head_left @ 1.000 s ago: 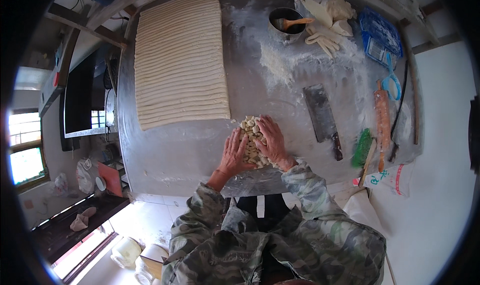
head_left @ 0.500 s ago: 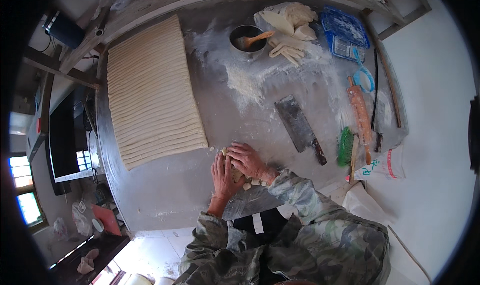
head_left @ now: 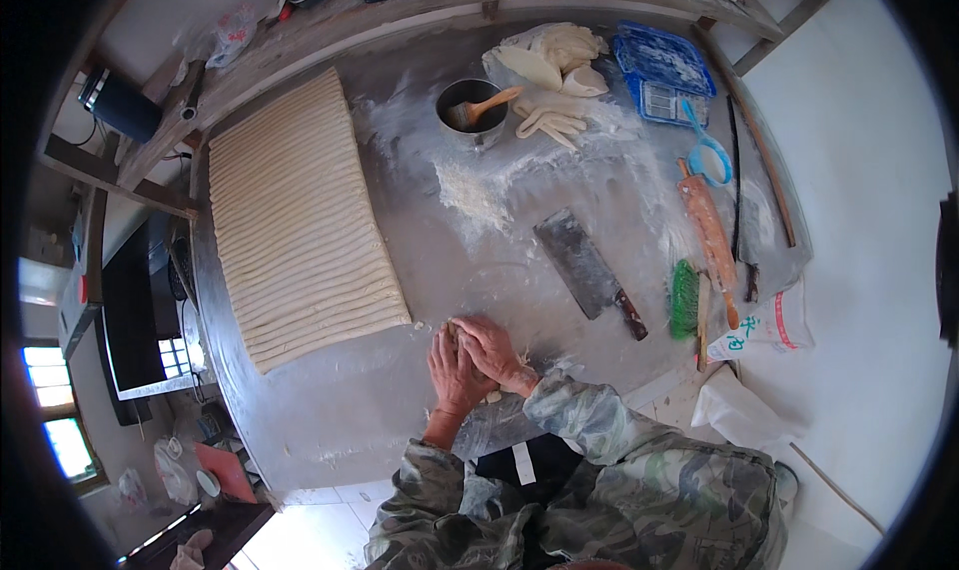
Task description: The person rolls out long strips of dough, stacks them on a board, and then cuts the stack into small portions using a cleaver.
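Observation:
At the table's near edge my hands are pressed together over small pieces of dough (head_left: 492, 396). My left hand (head_left: 457, 378) is cupped with its fingers curled round the dough from the left. From the right, my right hand (head_left: 491, 351) closes over the same dough, its fingers overlapping the left ones. Most of the dough is hidden under the palms; a few pale bits show below them. Just beyond my fingers, to the left, lies a wide sheet of dough (head_left: 300, 230) cut into many narrow strips.
A cleaver (head_left: 581, 260) lies right of my hands. Further right are a green brush (head_left: 685, 298), a rolling pin (head_left: 710, 225) and a blue strainer (head_left: 710, 160). A metal pot (head_left: 474, 118) with a pastry brush, a dough lump (head_left: 559, 55) and a blue container (head_left: 662, 60) stand at the back.
My hands have closed in over the dough, covering pieces that showed between and below them. The view has shifted slightly, so the table's things appear moved left.

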`<action>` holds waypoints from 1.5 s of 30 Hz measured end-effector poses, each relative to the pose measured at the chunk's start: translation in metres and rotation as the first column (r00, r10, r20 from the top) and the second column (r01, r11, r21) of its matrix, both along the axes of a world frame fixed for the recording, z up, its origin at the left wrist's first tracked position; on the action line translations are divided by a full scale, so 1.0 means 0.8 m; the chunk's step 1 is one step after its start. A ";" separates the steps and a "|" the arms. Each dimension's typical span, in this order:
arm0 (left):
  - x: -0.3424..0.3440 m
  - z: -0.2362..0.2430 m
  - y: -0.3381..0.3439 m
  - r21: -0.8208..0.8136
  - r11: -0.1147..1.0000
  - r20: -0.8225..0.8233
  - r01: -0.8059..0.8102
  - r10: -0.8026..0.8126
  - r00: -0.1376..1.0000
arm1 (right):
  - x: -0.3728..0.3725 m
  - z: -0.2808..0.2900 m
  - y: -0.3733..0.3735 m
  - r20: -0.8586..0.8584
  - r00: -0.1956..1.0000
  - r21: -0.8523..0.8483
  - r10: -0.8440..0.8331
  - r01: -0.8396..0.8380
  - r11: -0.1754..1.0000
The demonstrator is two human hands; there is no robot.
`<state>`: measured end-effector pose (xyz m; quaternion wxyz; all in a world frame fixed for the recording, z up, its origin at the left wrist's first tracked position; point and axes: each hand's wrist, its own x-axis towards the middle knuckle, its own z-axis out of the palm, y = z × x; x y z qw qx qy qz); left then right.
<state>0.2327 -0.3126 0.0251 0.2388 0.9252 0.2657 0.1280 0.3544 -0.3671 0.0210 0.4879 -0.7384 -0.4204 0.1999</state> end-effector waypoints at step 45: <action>0.685 0.030 -0.280 -0.898 0.412 -0.132 -0.155 0.084 0.988 | 0.460 0.055 -0.617 0.263 0.844 -0.537 -0.467 0.530 0.656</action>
